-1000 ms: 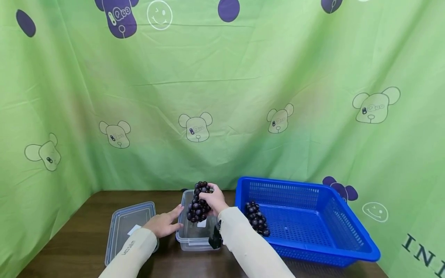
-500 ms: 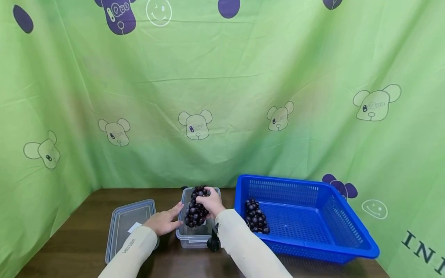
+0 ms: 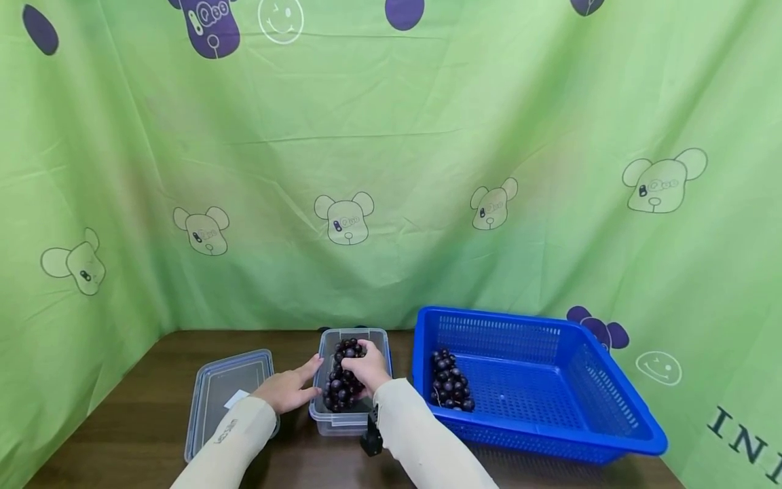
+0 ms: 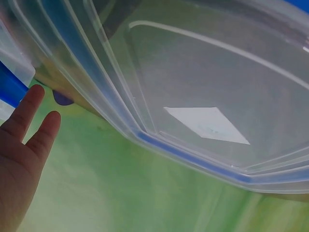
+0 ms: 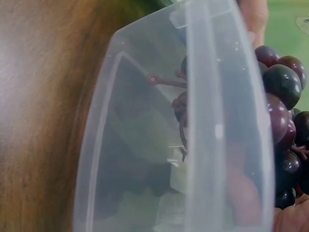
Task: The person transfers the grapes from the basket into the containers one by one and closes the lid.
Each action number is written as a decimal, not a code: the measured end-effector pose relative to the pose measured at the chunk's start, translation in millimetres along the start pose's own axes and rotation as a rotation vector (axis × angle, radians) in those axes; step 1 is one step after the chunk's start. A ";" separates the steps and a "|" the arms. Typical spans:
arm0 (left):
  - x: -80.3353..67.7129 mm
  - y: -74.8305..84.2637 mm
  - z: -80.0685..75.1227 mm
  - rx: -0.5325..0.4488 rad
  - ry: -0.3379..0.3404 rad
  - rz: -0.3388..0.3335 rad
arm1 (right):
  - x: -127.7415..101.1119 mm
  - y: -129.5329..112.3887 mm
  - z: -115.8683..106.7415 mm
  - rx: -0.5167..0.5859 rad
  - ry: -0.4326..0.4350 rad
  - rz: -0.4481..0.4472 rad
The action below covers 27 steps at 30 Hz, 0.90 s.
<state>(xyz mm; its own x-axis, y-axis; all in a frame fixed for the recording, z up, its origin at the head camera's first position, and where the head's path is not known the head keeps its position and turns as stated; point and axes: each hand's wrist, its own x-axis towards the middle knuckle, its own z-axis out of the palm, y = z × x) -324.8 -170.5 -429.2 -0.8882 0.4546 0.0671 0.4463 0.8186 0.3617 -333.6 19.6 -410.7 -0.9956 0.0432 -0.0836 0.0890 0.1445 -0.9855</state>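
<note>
Seemingly placing; right hand [image 3: 370, 370] is gripping grape bunch [image 3: 339, 390] partly inside clear container [image 3: 336, 429]; left hand [image 3: 287, 391] is holding nothing, straight-fingered beside it; next move is probably requiring release.

On the green fabric curtain [image 3: 421, 136], "Qoo" stands in white on the purple bear head [image 3: 214, 39] toward the upper left corner and, fainter, on outlined bear heads [image 3: 656, 197] across the middle; dark capitals "IN" [image 3: 747, 446], then a cut-off letter, slant toward the lower right. Lettering on the cream fabric left sleeve [image 3: 235, 448] is illegible.
</note>
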 end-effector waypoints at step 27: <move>-0.8 5.5 -5.4 0.027 -0.008 0.006 | -1.1 17.1 9.7 -0.118 -0.022 0.000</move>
<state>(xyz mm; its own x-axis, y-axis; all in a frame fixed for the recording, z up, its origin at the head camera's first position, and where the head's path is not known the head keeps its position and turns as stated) -322.2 -168.2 -422.2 -0.8847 0.4621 0.0619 0.4545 0.8250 0.3358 -331.3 12.4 -428.9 -0.9958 0.0214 -0.0885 0.0910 0.2603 -0.9612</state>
